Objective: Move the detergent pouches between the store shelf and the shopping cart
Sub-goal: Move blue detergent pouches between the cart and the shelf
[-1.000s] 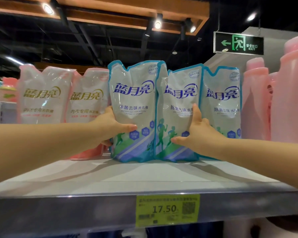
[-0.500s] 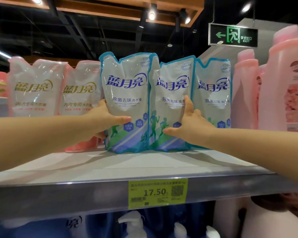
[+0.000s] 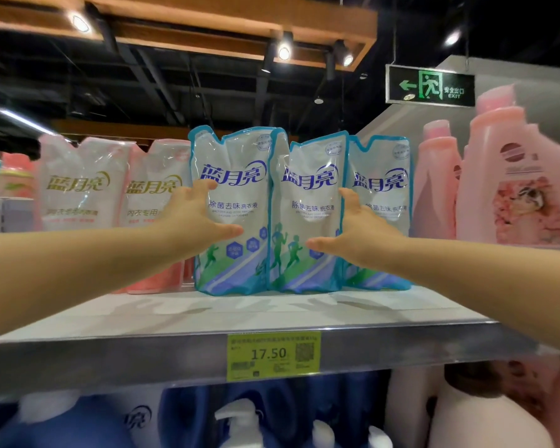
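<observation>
Three blue-and-white detergent pouches stand upright side by side on the grey store shelf [image 3: 207, 318]: a left pouch [image 3: 236, 156], a middle pouch [image 3: 311, 156] and a right pouch [image 3: 382, 163]. My left hand [image 3: 194, 218] is at the left pouch's left edge, fingers spread and thumb stretched across its front. My right hand [image 3: 353, 227] is at the seam between the middle and right pouches, fingers straight up, thumb in front of the middle pouch. Neither hand's fingers curl round a pouch. No shopping cart is in view.
Pink-and-white pouches [image 3: 78, 185] stand to the left, tall pink bottles [image 3: 505, 176] to the right. A yellow price tag [image 3: 273, 357] marked 17.50 hangs on the shelf's front edge. Blue pump bottles [image 3: 188, 415] fill the shelf below.
Both hands have loosened from gripping the left and middle pouches to spread, straight fingers. The pouches stay standing on the shelf.
</observation>
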The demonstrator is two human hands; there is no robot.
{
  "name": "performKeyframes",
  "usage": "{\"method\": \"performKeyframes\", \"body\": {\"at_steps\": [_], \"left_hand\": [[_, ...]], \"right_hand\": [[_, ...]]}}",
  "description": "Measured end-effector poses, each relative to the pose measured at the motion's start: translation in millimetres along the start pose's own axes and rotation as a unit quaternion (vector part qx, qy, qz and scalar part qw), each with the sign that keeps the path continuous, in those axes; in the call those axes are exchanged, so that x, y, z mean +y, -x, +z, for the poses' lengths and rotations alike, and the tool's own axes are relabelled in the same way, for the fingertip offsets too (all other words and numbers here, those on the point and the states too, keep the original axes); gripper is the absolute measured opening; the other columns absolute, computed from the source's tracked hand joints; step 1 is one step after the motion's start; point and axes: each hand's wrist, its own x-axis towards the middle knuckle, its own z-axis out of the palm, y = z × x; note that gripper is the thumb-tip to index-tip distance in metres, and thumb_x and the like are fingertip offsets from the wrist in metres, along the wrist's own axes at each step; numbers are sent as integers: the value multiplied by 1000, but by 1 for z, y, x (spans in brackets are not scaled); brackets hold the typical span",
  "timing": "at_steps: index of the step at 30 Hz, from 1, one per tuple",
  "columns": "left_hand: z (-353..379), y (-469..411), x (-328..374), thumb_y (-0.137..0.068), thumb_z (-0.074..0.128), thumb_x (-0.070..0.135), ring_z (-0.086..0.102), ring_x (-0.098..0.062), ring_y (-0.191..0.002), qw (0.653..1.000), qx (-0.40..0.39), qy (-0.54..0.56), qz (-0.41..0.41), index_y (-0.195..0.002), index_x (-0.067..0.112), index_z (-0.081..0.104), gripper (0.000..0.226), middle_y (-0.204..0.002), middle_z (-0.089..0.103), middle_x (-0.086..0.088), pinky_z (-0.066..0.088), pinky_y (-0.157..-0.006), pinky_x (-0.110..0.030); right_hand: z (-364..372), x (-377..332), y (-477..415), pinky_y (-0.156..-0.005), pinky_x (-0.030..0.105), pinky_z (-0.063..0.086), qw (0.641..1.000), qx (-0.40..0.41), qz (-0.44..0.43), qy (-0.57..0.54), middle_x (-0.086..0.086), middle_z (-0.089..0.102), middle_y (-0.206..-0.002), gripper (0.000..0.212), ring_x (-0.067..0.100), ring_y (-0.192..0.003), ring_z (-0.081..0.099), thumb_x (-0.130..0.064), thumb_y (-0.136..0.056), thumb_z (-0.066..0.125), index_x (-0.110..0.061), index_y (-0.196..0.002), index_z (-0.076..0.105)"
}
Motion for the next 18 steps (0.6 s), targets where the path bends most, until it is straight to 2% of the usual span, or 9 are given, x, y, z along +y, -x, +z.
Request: {"method": "performKeyframes", "body": {"at_steps": [3,5,9,11,15,18], "left_hand": [[-1,12,11,-78,71,38,38,-25,-127,1000,-10,-20,16,-140,25,32,74,-145,30,-7,33,-104,-40],[-1,22,17,-80,69,37,38,-24,-126,999,-11,-25,24,-138,24,35,69,-145,31,-6,34,-103,-38],[-3,46,27,-81,67,38,42,-22,-125,998,-11,-45,47,-137,22,37,65,-141,40,-5,35,-101,-34],[-6,60,28,-82,66,37,44,-20,-122,997,-9,-53,61,-136,20,40,62,-138,44,-4,35,-99,-30],[-18,90,24,-85,65,32,45,-18,-121,995,15,-69,69,-132,16,45,54,-135,49,-5,33,-96,-26],[-33,113,23,-87,63,30,45,-18,-121,993,39,-83,73,-133,14,45,53,-135,49,-5,32,-94,-24]], "right_hand": [[-6,-2,12,-80,32,40,1000,-4,-16,-12,9,32,-147,98,22,-94,48,-55,-80,64,-27,-148,0],[-10,-3,19,-83,33,42,999,-5,-30,-17,9,36,-144,94,26,-106,52,-55,-80,63,-26,-148,6],[-15,-2,37,-97,38,43,998,-19,-60,-26,8,44,-140,84,26,-121,49,-55,-82,61,-21,-146,18],[-18,-3,46,-96,39,43,997,-25,-73,-31,6,49,-135,79,24,-114,52,-56,-82,60,-21,-144,25],[-19,-8,69,-85,32,41,994,-28,-91,-47,0,55,-119,66,19,-98,51,-56,-83,59,-22,-135,36],[-21,-17,96,-91,36,44,992,-20,-93,-83,0,56,-113,60,21,-99,53,-53,-83,60,-21,-130,42]]}}
